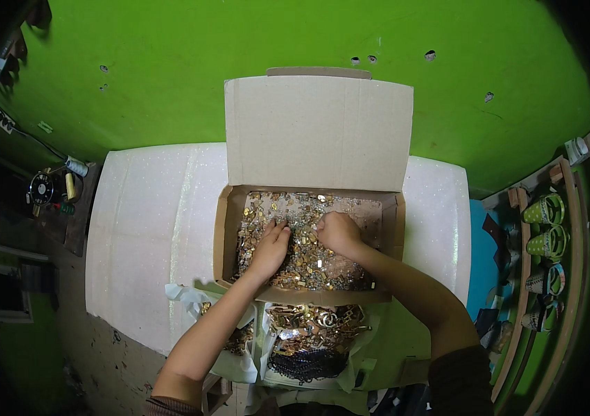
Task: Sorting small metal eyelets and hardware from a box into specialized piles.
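A brown cardboard box (395,232) lies in front of me with its lid (319,132) raised at the back. Across its floor is a thick spread of small shiny gold and silver pieces (309,258), too small to name singly. My left hand (271,248) rests on the left part of this spread, fingers stretched out and palm down. Right of it, over the middle of the box, my right hand (340,234) is closed with its fingers curled; what they hold, if anything, is hidden.
Nearer me, a white-lined tray (265,347) holds gold ornaments and black beaded strands (309,364). Another lined container (239,364) is partly behind my left forearm. The box stands on a white sparkly tabletop (149,236) against a green wall. A wooden rack with green dotted shoes (548,243) is at right.
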The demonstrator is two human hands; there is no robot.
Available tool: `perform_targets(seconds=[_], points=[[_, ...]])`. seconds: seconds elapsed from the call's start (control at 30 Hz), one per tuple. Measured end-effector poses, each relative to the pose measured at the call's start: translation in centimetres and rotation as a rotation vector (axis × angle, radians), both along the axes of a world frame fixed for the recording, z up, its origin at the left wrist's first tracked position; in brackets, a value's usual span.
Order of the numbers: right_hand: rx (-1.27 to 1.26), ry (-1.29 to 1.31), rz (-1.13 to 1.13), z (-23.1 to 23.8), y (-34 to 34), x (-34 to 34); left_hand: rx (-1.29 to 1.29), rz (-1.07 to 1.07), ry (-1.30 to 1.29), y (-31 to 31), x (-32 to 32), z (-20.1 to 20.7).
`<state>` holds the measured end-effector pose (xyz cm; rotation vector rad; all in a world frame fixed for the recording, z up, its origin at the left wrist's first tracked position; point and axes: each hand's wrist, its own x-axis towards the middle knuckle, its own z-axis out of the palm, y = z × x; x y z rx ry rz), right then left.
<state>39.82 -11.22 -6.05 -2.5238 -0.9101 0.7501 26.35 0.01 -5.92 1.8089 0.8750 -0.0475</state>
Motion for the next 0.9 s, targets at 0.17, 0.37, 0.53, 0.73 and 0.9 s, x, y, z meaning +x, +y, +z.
perform_targets(seconds=[0.17, 0.37, 0.53, 0.73, 0.9], points=[[-0.028, 0.008, -0.036, 0.2, 1.1, -0.9, -0.034, 0.094, -0.003, -0.7, 0.6, -0.2], [-0.018, 0.053, -0.071, 0.4, 2.2, -1.5, -0.088, 0.199, -0.035, -0.5, 0.7, -0.6], [0.115, 0.097, -0.100, -1.1, 2.2, -1.5, -0.282, 0.339, -0.133, -0.8, 0.9, 0.3], [0.243, 0.246, -0.132, -2.5, 2.8, -2.7, -0.449, 0.413, -0.173, -0.1, 0.7, 0.6], [0.299, 0.322, -0.197, -3.2, 3.6, -4.2, -0.572, 0.531, -0.225, 0.2, 0.9, 0.1]])
